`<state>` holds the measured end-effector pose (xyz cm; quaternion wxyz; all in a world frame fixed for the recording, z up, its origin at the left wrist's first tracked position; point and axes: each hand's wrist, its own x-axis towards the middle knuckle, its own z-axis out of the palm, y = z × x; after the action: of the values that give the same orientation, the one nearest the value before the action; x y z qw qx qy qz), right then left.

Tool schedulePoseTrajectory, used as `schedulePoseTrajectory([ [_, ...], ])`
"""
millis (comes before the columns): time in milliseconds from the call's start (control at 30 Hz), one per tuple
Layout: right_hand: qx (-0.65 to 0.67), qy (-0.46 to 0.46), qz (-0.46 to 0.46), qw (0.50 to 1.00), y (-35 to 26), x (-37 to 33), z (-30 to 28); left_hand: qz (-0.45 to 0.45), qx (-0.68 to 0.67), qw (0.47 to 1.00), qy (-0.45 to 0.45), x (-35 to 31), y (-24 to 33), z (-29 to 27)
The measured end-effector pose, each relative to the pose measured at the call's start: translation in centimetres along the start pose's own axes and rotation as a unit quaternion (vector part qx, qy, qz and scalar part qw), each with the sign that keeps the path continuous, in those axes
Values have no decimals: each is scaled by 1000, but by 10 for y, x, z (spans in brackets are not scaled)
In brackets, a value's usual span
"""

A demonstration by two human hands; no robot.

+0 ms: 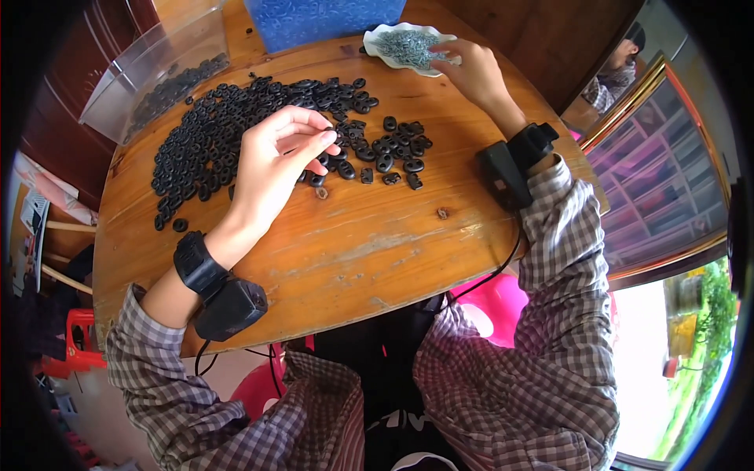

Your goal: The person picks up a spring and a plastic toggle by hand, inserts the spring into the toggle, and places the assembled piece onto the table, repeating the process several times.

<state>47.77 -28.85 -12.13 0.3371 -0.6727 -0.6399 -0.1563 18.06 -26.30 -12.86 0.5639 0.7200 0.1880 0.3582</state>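
My left hand (271,161) is raised over the near side of a heap of black oval plastic pieces with holes (208,141), which look like cord-lock parts. Its thumb and fingertips pinch one small black piece (330,130), mostly covered by the fingers. At the far right, my right hand (477,72) reaches over a white wavy-edged dish (377,49). Thin, silvery bits of metal that look like small springs (404,47) fill the dish. The right fingertips are bent together at the pile's edge; whatever lies between them is too small to make out.
Behind the heap stands a blue see-through box (322,23). A clear plastic bin (106,94) holding more black pieces rests at the far left of the wooden table (377,259). Dark cables hang from the wrist devices (232,306). A person (616,74) shows at the upper right.
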Motion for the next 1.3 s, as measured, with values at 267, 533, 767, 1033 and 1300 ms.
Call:
schedulePoseTrajectory([
  [267,-26,-54,11,998,17,4,21,-26,-41,999,-15,-2,-1,-2],
  [533,-52,-45,-110,992,11,5,13,-38,-58,997,-26,-3,-1,2],
  [767,-65,-59,-108,990,4,5,10,-45,-42,997,-48,-4,0,3],
  [1033,-59,-49,-85,993,8,4,7,-25,-55,998,-34,-4,-2,3],
  [1300,7,-54,-100,993,4,2,-3,-30,-57,998,-11,-5,-2,0],
])
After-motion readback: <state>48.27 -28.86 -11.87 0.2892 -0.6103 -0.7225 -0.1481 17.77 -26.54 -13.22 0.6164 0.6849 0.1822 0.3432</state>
